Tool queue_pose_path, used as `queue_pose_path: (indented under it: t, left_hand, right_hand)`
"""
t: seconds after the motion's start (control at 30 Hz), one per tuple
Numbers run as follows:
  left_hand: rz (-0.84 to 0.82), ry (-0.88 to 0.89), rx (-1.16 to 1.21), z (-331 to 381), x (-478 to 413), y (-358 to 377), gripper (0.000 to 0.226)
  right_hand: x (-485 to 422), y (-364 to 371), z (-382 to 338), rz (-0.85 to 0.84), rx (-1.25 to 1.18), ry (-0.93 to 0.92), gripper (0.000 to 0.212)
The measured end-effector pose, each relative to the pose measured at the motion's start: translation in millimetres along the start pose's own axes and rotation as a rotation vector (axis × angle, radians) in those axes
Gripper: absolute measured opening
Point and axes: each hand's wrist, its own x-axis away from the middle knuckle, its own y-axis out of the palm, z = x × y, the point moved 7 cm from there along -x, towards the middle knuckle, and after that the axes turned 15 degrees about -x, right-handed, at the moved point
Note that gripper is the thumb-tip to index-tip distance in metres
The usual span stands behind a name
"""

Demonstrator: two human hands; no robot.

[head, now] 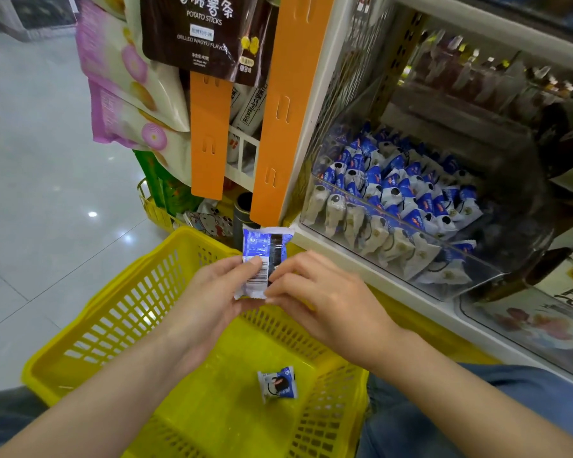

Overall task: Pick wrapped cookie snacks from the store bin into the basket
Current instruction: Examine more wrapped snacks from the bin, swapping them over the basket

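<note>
Both hands, left (212, 292) and right (315, 292), are pinching one snack (262, 259) above the basket (119, 309), where another snack (277, 385) is lying. Releasing it low should be keeping it inside; the bin (394, 200) is holding plenty.

I see a yellow plastic lattice basket (129, 309), its walls a grid of slots. The shiny blue-and-white wrapped cookie snack (262, 249) shows a black-and-white barcode and a dark stripe. A smaller white-and-blue wrapped cookie packet (277, 387) pictures a black cookie. The clear plastic store bin (477, 269) holds blue-and-white packets with black round spots. Orange plastic hanging strips (285, 110) flank a dark brown potato-stick bag (205, 31) with white lettering, beside cream snack bags (123, 71) with pink swirls.
</note>
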Motion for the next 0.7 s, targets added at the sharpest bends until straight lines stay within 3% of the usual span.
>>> queue_pose_path:
  t: [0.13, 0.23, 0.3, 0.43, 0.6, 0.7]
  left_hand:
    - [0.061, 0.104, -0.179, 8.0, 0.7, -4.1, 0.022]
    - [0.008, 0.118, -0.219, 8.0, 1.7, 3.0, 0.021]
    - [0.029, 0.183, -0.281, 10.3, 4.2, 5.9, 0.018]
    - [0.197, 0.426, -0.557, 25.9, 12.1, 1.8, 0.029]
    - [0.099, 0.346, -0.488, 15.8, 5.6, 8.3, 0.036]
    - [0.08, 0.335, -0.492, 13.4, 2.6, 7.5, 0.038]
  right_hand:
    - [3.3, -0.9, 33.9, 0.176, -0.392, 0.528, 0.021]
    - [8.2, 11.1, 53.0, 0.235, -0.87, 0.834, 0.011]
    - [7.6, 16.1, 52.6, 0.23, -1.064, 0.873, 0.011]
    - [10.5, 18.0, 52.0, 0.292, -1.083, 0.838, 0.005]
    - [13.7, 23.2, 56.5, 0.284, -0.941, 0.814, 0.007]
    - [14.4, 26.4, 58.2, 0.277, -0.99, 0.817, 0.008]
